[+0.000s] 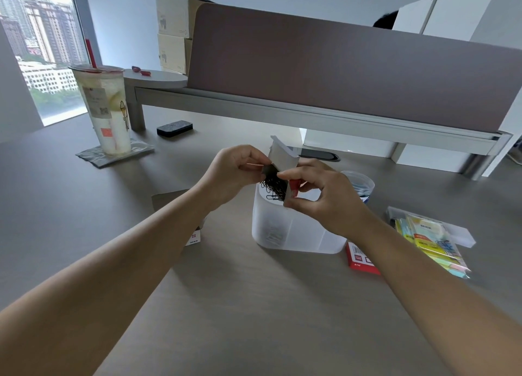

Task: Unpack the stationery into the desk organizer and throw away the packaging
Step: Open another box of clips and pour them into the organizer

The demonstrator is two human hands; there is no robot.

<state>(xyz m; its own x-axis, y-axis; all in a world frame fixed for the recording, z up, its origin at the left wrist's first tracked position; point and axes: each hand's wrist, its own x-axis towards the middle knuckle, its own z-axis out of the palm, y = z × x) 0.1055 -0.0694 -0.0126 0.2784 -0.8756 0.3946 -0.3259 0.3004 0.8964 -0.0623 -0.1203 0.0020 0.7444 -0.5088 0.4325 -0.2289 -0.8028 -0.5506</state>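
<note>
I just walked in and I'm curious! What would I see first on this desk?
Right in the middle, two hands, left hand and right hand, tip a small box so a clump of dark paper clips hangs over the frosted desk organizer. Far left stands a tall iced drink.

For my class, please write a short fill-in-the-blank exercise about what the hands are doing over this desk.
1. The right hand holds a small open ____.
2. Black paper clips hang from it above the translucent ____.
3. The iced drink has a ____ straw.
4. The sticky notes lie on the person's ____ side.

Missing words: box; organizer; red; right
</note>
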